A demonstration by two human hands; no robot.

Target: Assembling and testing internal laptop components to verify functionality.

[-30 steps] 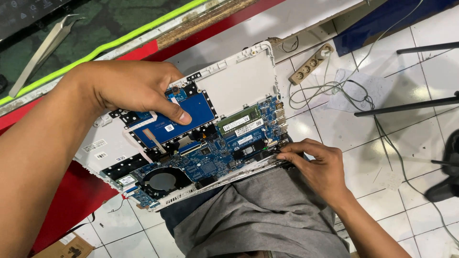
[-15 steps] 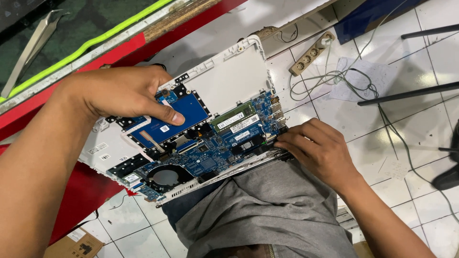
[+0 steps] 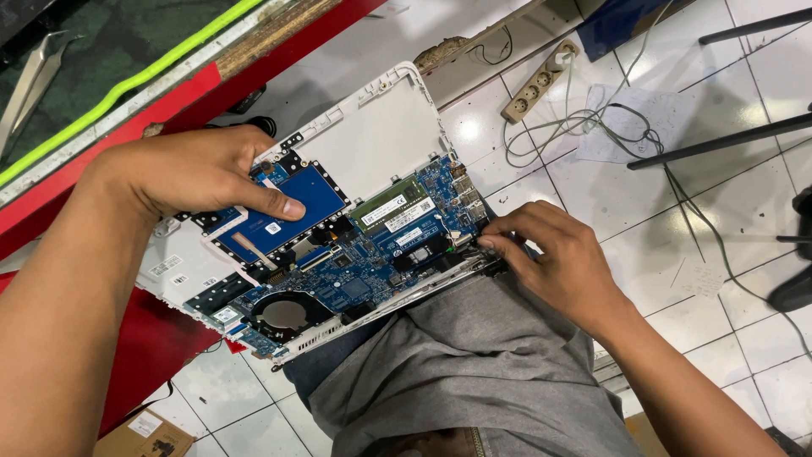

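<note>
Opened laptop (image 3: pixel 364 161) with its back cover off, resting across the lap on grey trousers (image 3: pixel 474 372), one edge tipped toward the white floor tiles (image 3: pixel 744 338).

Left hand (image 3: pixel 190 173) pressing down flat on the blue hard drive (image 3: pixel 283 211) — thumb stretched along its top, other fingers curled over the far edge. Not gripping, just resting on top, holding the laptop steady.

Right hand (image 3: pixel 550 262) at the near right corner of the blue circuit board (image 3: pixel 372 271) — fingertips pinched close together at a small dark part by the edge. Too small to tell what sits between the fingertips.

Inside the laptop: round black fan (image 3: pixel 283 315) near the bottom left, green memory stick (image 3: pixel 391 201) with white labels in the middle, bare white shell at the top.

Around: red board (image 3: pixel 101 101) with a lime green strip (image 3: pixel 127 85) to the upper left, metal tweezers (image 3: pixel 25 85) lying beyond it. Beige power strip (image 3: pixel 541 80) on the floor to the upper right, with thin grey cables (image 3: pixel 617 127) trailing over a sheet of paper (image 3: pixel 651 127). Corner of a cardboard box (image 3: pixel 144 436) at the bottom left.
</note>
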